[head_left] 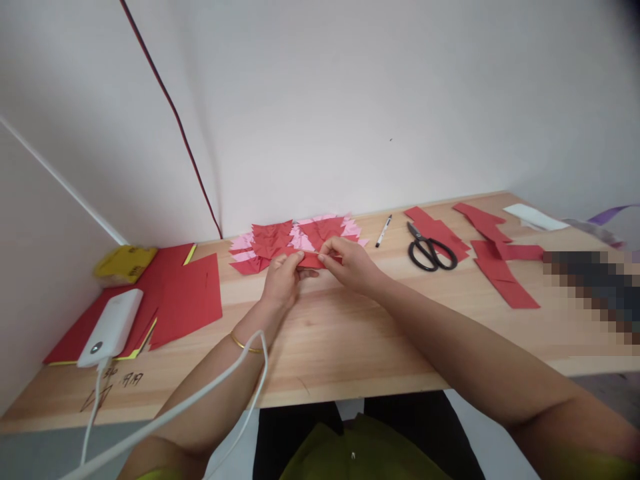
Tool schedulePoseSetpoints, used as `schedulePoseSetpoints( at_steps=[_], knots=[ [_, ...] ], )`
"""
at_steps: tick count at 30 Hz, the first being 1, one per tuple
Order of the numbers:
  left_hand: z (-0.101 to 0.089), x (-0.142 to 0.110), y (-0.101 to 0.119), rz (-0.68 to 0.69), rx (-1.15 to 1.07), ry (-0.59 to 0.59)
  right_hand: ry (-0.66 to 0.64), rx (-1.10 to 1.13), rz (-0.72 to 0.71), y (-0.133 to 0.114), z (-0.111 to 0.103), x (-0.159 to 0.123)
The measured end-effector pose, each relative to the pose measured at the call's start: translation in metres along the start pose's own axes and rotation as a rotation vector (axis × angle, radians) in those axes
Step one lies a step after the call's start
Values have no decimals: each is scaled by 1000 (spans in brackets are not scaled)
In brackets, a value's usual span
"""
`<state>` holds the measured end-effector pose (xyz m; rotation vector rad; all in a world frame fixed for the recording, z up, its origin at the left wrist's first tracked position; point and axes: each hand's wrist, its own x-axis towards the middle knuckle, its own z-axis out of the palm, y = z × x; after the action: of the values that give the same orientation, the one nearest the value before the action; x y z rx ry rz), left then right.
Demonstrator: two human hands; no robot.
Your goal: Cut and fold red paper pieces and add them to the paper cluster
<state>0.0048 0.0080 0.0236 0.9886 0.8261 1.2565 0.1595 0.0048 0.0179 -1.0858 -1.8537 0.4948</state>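
Note:
A small piece of red paper (312,259) is pinched between both hands just above the table. My left hand (283,277) grips its left part with the thumb on top. The fingers of my right hand (350,263) are closed on its right side. Folds in the paper are partly hidden by the fingers. Right behind the hands lie rows of folded red paper pieces (273,237) and folded pink paper pieces (300,238), spread in overlapping layers.
Red sheets (193,300), a yellow packet (127,263) and a white power bank (113,327) lie at left; its white cable (175,413) crosses my left forearm. To the right are a pen (384,231), black-handled scissors (433,252), red paper strips (507,280) and white paper (535,217).

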Motion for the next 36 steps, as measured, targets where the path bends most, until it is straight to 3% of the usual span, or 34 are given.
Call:
schedulePoseSetpoints(
  at_steps=[4, 12, 27, 36],
  knots=[
    [-2, 0, -2, 52, 59, -30, 19, -3, 5, -2, 0, 0],
    [-3, 1, -5, 81, 172, 50, 13, -20, -4, -3, 1, -1],
    [-10, 4, -11, 141, 315, 69, -38, 42, 6, 0, 2, -1],
    [-11, 3, -9, 228, 528, 51, -57, 202, 150, 2, 5, -1]
  ],
)
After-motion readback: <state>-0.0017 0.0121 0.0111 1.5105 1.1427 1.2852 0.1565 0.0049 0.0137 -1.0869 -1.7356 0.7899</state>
